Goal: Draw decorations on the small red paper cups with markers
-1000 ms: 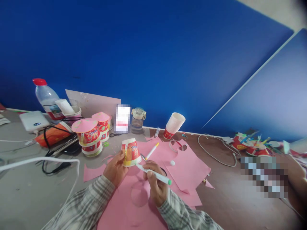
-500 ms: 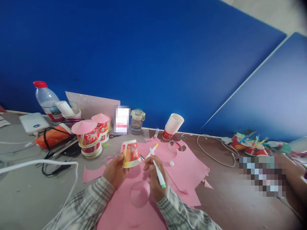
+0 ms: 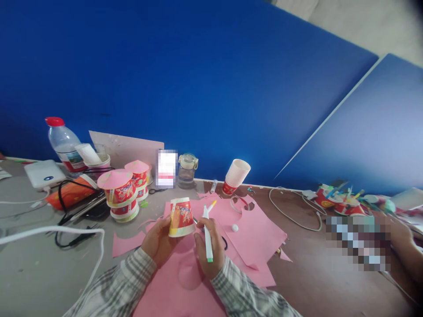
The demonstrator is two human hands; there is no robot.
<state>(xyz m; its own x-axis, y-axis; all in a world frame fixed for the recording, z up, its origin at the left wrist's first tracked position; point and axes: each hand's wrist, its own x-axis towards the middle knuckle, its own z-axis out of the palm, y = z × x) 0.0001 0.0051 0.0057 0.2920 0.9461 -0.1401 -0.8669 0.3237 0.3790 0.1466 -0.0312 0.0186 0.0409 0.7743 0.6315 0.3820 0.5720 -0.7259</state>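
Observation:
My left hand (image 3: 159, 240) is wrapped round a red and white printed paper cup (image 3: 181, 215), held with its wider rim down. In my right hand (image 3: 211, 248) is a white marker (image 3: 208, 242) with a green end, its other end pointing up and away from me. Just beyond that hand, a yellow-tipped pen (image 3: 212, 205) shows, partly covered. A dark scissor handle (image 3: 225, 243) peeks out beside my right hand. Pink paper sheets (image 3: 261, 229) lie under both hands, with a round outline on the nearest one.
Stacked cups with pink cone tops (image 3: 115, 179) stand at left, near a plastic bottle (image 3: 66, 145). A glass jar (image 3: 187, 171) and stacked paper cups (image 3: 236, 176) stand against the blue partition (image 3: 198, 79). At far right, another person's hand (image 3: 401, 237) rests by a blurred device.
My right hand has turned the marker more upright and shifted slightly left. The paper cup in my left hand stands a little straighter. The whole view has shifted slightly.

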